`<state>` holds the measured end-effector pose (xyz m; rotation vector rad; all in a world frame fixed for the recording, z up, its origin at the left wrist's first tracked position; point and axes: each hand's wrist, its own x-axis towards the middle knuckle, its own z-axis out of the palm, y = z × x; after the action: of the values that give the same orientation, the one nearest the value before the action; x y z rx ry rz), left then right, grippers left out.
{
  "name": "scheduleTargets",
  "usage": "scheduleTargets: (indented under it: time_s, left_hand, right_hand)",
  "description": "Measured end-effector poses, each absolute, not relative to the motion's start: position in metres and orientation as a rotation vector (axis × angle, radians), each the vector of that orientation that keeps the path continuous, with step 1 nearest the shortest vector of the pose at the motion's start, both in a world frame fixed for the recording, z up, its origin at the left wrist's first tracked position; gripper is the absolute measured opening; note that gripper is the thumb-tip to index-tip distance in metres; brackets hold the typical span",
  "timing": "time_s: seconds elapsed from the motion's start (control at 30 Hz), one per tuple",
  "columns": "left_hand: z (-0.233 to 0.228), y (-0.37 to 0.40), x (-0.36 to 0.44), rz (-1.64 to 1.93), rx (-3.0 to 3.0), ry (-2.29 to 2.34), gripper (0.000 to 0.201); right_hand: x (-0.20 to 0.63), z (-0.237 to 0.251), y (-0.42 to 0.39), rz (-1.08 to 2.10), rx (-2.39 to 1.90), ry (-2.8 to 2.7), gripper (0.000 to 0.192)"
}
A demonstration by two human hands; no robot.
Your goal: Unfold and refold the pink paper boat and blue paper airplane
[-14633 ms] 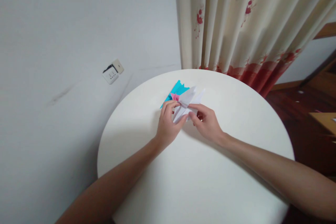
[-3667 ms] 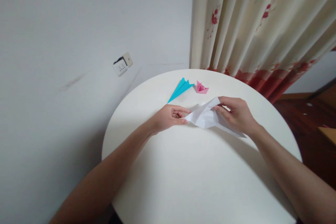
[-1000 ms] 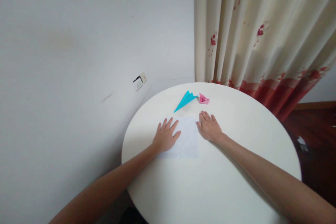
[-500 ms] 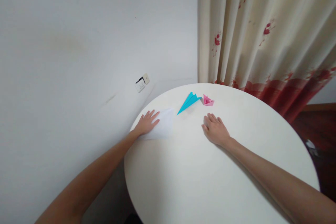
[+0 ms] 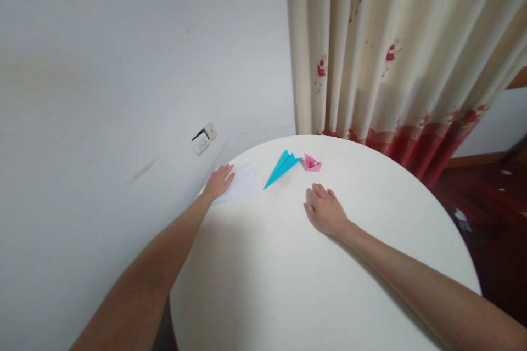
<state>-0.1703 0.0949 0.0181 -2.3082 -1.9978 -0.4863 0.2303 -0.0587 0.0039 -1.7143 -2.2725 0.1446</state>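
Note:
My left hand (image 5: 218, 182) lies flat with its fingers apart on a white sheet of paper (image 5: 244, 184) at the far left edge of the round table. The hand covers part of the sheet. To the right of the sheet rests a blue paper plane (image 5: 282, 169), its nose pointing towards me. A small pink folded paper piece (image 5: 312, 163) sits by the plane's tail. My right hand (image 5: 325, 209) rests palm down on the tabletop below the pink piece, fingers slightly bent and somewhat apart, with nothing seen in it.
The white round table (image 5: 280, 274) stands close to a white wall (image 5: 123, 66) with a wall socket (image 5: 200, 143). A patterned curtain (image 5: 370, 55) hangs behind the table. Dark reddish floor (image 5: 481, 192) shows at the right.
My left hand and the white paper have slid away from me towards the far left edge. The view has turned slightly right. My right hand stays on the table.

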Motion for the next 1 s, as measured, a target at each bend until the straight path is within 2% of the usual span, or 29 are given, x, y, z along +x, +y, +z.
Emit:
scheduleTargets:
  time_s: [0.2, 0.27, 0.37, 0.6, 0.7, 0.8, 0.83, 0.93, 1.0]
  left_hand:
    - [0.039, 0.077, -0.087, -0.805, -2.243, -1.818, 0.047]
    - [0.038, 0.063, -0.049, -0.771, -2.374, -1.722, 0.035]
    - [0.032, 0.046, -0.003, -0.514, -2.528, -1.676, 0.027]
    - [0.031, 0.045, 0.028, -0.469, -2.399, -1.869, 0.028]
    - [0.045, 0.044, 0.026, -0.545, -2.344, -1.901, 0.028]
    - [0.064, 0.030, 0.025, -0.836, -2.281, -1.906, 0.024]
    - [0.069, 0.022, 0.027, -1.215, -2.249, -1.950, 0.019]
    - [0.076, -0.013, 0.037, -1.463, -2.258, -1.964, 0.027]
    - [0.071, -0.039, 0.047, -1.863, -2.354, -1.965, 0.026]
  right_hand:
    - [0.233, 0.004, -0.058, 0.153, -1.688, -2.265, 0.048]
    - [0.233, 0.005, -0.059, 0.158, -1.689, -2.261, 0.047]
    - [0.234, 0.007, -0.060, 0.175, -1.684, -2.264, 0.045]
    - [0.242, 0.015, -0.067, 0.242, -1.636, -2.272, 0.040]
    - [0.243, 0.014, -0.066, 0.315, -1.559, -2.200, 0.030]
    - [0.238, 0.010, -0.061, 0.575, -1.402, -1.919, 0.027]
    - [0.235, 0.010, -0.060, 0.712, -1.331, -1.777, 0.029]
    - [0.224, 0.013, -0.060, 1.101, -1.131, -1.438, 0.045]
    - [0.219, 0.019, -0.065, 1.317, -1.006, -1.305, 0.055]
